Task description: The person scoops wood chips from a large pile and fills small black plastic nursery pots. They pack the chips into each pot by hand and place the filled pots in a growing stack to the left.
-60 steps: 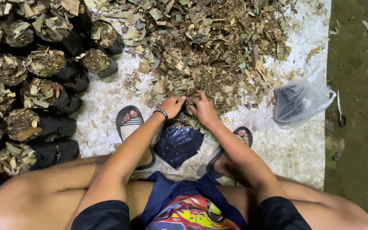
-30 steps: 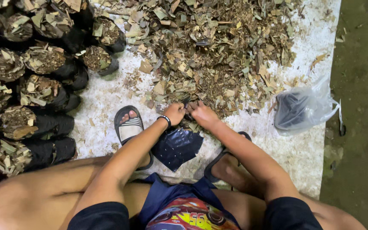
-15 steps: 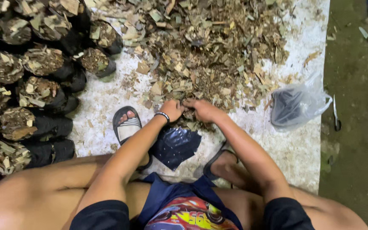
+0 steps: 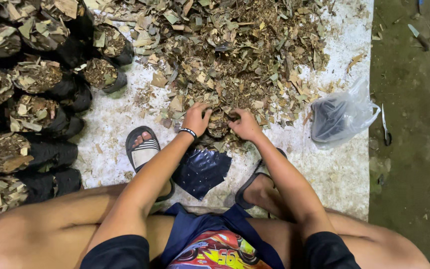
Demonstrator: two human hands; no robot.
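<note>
Lap: the person squats, knees wide, a dark blue cloth [image 4: 195,224] hanging between the thighs.
Feet: the left foot sits in a black slide sandal [image 4: 143,152]; the right sandal [image 4: 255,187] is mostly hidden under the right forearm.
Flat bag: an empty black plastic bag [image 4: 201,170] lies on the white sheet [image 4: 110,119] between the feet, just below the hands.
Left hand: the left hand [image 4: 196,118], a black band at its wrist, cups the left side of a small black bag [image 4: 219,124] stuffed with leaf bits, fingers curled against it.
Right hand: the right hand [image 4: 245,124] presses the bag's right side, fingers bent around the rim; both hands clasp the bag between them.
Bag's place: it stands at the near edge of the leaf pile [image 4: 235,55], partly sunk in the litter.
Left side: rows of filled black bags [image 4: 41,117] topped with chopped leaves crowd the sheet's left edge, well apart from the hands.
Right side: a clear plastic sack [image 4: 342,114] with dark contents rests near the sheet's right edge.
Far ground: bare dirt floor [image 4: 414,149] beyond the sheet, with a small knife-like tool [image 4: 384,124] lying on it.
</note>
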